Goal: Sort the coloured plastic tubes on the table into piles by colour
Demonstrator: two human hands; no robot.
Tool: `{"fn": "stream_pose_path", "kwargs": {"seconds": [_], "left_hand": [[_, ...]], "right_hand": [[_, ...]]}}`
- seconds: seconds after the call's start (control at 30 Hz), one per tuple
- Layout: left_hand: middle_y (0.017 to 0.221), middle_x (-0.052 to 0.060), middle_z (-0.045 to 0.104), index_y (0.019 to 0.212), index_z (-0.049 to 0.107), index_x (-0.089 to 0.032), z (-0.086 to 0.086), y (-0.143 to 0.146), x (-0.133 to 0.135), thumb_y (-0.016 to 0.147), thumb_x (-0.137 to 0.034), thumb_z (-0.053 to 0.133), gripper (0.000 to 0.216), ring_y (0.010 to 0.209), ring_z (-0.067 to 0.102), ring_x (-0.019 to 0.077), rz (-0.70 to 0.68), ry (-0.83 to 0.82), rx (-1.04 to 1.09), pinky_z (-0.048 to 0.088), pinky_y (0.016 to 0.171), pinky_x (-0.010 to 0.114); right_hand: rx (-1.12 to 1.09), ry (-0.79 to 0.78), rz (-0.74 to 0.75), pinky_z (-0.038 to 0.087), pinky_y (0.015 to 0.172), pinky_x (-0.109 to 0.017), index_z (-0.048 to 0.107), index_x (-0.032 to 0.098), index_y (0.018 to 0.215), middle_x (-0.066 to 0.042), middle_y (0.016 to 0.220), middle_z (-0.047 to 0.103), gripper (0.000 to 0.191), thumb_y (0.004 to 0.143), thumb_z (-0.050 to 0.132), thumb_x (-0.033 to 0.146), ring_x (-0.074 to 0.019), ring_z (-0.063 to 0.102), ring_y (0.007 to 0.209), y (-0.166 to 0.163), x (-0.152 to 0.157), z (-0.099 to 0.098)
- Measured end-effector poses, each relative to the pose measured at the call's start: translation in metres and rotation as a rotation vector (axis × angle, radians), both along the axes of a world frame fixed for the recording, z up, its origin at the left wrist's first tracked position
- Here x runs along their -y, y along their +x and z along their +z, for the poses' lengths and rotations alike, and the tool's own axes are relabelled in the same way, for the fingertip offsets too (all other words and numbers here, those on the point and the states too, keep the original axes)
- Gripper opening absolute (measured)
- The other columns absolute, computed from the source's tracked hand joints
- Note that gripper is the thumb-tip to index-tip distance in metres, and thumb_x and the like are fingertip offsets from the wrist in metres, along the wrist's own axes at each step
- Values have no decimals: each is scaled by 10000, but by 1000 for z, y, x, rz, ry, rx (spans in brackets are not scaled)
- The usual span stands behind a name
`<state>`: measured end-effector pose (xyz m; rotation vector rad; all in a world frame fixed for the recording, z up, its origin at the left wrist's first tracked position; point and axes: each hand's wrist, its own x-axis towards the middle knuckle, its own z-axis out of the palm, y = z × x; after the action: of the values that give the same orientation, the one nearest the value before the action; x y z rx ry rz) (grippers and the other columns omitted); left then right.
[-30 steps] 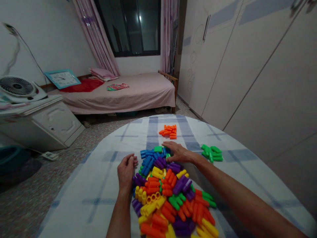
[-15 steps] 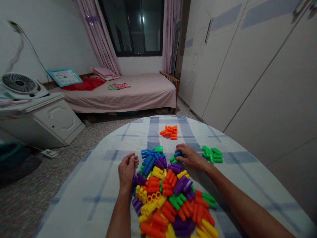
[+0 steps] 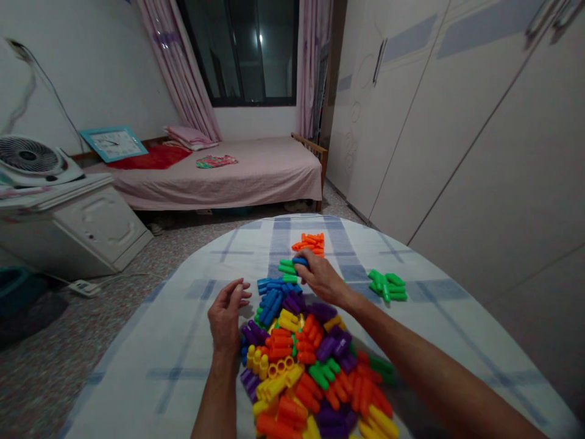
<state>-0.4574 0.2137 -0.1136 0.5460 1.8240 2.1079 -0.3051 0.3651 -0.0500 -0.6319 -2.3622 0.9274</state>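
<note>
The mixed pile (image 3: 306,356) of orange, yellow, purple, green and blue plastic pieces spreads over the checked tablecloth (image 3: 173,341), its near end running down to the bottom edge of the view. To the left of the pile, beside its far half, is the left hand (image 3: 225,311), fingers loosely curled with a gap before the thumb and nothing visible in them. Just above the pile's far end, the right hand (image 3: 320,277) has a narrow pinch on a blue piece (image 3: 300,261); a green piece (image 3: 286,267) juts out to the left of it, and I cannot tell whether that one is gripped too or merely touching. If it is only hooked along, a slight loosening of the pinch could drop it back among the pile's blue pieces. The right forearm passes low along the pile's right side, so a downward sweep might knock loose pieces there. Well to the right of the pile's far end lies a green cluster (image 3: 387,285). Farthest, beyond the pile, sits an orange cluster (image 3: 308,239), close enough behind the right hand that a careless reach could scatter it.
</note>
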Motion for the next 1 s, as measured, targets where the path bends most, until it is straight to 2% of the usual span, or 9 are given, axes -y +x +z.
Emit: {"fn": "stream_pose_path", "kwargs": {"seconds": [0.1, 0.23, 0.37, 0.5, 0.6, 0.73, 0.77, 0.9, 1.0], "left_hand": [[891, 62, 698, 1040, 672, -148, 6, 5, 2, 701, -491, 666, 482, 691, 614, 142, -83, -8, 3, 487, 639, 255], [638, -15, 615, 1082, 658, -152, 7, 9, 3, 695, -503, 676, 523, 589, 554, 116, -132, -45, 3, 434, 569, 219], [597, -38, 551, 910, 658, -148, 1, 3, 3, 714, -460, 683, 369, 528, 491, 70, -144, 73, 109, 381, 497, 177], [679, -32, 602, 789, 621, -153, -6, -10, 1, 637, -395, 741, 310, 567, 529, 59, 41, 313, 354, 410, 514, 161], [718, -31, 627, 797, 625, -156, -8, -15, 0, 610, -368, 753, 310, 590, 550, 56, 151, 344, 415, 435, 541, 160], [757, -30, 647, 876, 653, -163, -9, -13, -2, 617, -372, 751, 347, 571, 557, 53, 133, 194, 375, 458, 569, 178], [769, -25, 653, 894, 658, -163, -9, -12, -3, 618, -379, 751, 363, 575, 564, 55, 122, 164, 370, 461, 573, 181], [816, -3, 667, 924, 668, -159, -10, -10, -4, 613, -383, 758, 393, 607, 587, 61, 89, 146, 361, 477, 596, 181], [832, 12, 672, 930, 674, -151, -14, -12, -4, 606, -372, 765, 403, 619, 598, 72, 68, 146, 329, 487, 598, 189]], "right_hand": [[53, 131, 118, 386, 679, -248, 532, 199, 947, -4, 806, 595, 98, 866, 478, 204, -139, 555, 734, -31, 17, 6], [110, 163, 216, 378, 678, -242, 533, 206, 934, -6, 840, 609, 101, 833, 535, 197, -147, 538, 762, -58, 40, 3], [94, 166, 250, 382, 687, -241, 540, 207, 945, -16, 856, 624, 104, 842, 531, 202, -155, 557, 781, -64, 50, -4], [159, 152, 118, 388, 694, -264, 561, 211, 985, -29, 877, 646, 131, 871, 507, 245, -173, 575, 789, -46, 41, -5], [173, 142, -12, 396, 715, -277, 584, 204, 999, -30, 863, 654, 160, 879, 491, 251, -175, 585, 790, -26, 28, -1], [229, 120, 197, 421, 741, -282, 619, 219, 1034, -27, 954, 672, 233, 844, 573, 347, -185, 603, 860, 0, 12, 0], [234, 126, 201, 426, 771, -290, 618, 219, 1054, -35, 1008, 668, 257, 853, 565, 370, -190, 600, 905, 6, 7, -2], [315, 306, -40, 389, 911, -356, 606, 184, 1111, -100, 1158, 616, 269, 881, 523, 297, -232, 535, 1084, 33, -17, -25], [435, 416, -73, 404, 868, -347, 631, 185, 1069, -111, 1113, 605, 238, 855, 546, 244, -234, 543, 1032, 49, -31, -54]]}}
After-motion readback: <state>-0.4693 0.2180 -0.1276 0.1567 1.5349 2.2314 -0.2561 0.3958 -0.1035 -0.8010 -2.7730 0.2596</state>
